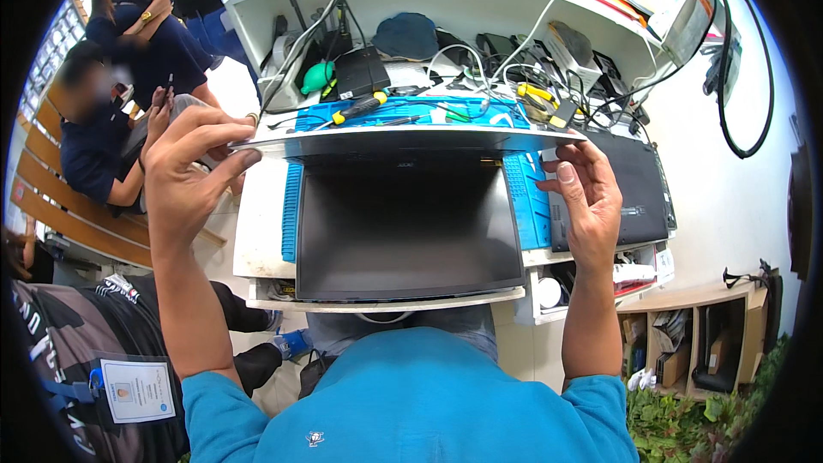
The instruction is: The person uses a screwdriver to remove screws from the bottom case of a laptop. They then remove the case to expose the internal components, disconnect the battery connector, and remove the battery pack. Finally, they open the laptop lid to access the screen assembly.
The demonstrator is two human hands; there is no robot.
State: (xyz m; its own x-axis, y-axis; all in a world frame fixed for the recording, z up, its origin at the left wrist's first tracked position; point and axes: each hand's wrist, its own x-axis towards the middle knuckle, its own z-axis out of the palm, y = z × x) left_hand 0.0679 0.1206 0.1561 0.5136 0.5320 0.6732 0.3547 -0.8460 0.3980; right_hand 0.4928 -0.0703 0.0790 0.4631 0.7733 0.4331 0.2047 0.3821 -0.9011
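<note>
A wide, black, glossy laptop screen (410, 236) lies face up at the table's near edge, in front of my body. Along its far side rises a thin, silver-edged laptop panel (377, 145), tilted up and seen almost edge-on, so most of its face is hidden. My left hand (195, 159) pinches the panel's left corner between thumb and fingers. At its right corner is my right hand (590, 197), fingers curled at the edge and thumb on the near side. A blue work mat (529, 197) shows beneath.
Beyond the panel lie a yellow-black screwdriver (360, 108), yellow-handled pliers (536, 94), a green blower bulb (317, 77) and tangled cables. A closed dark laptop (621, 193) sits at right. Several people are at left; one wearing a badge (137, 390) is close to my left arm.
</note>
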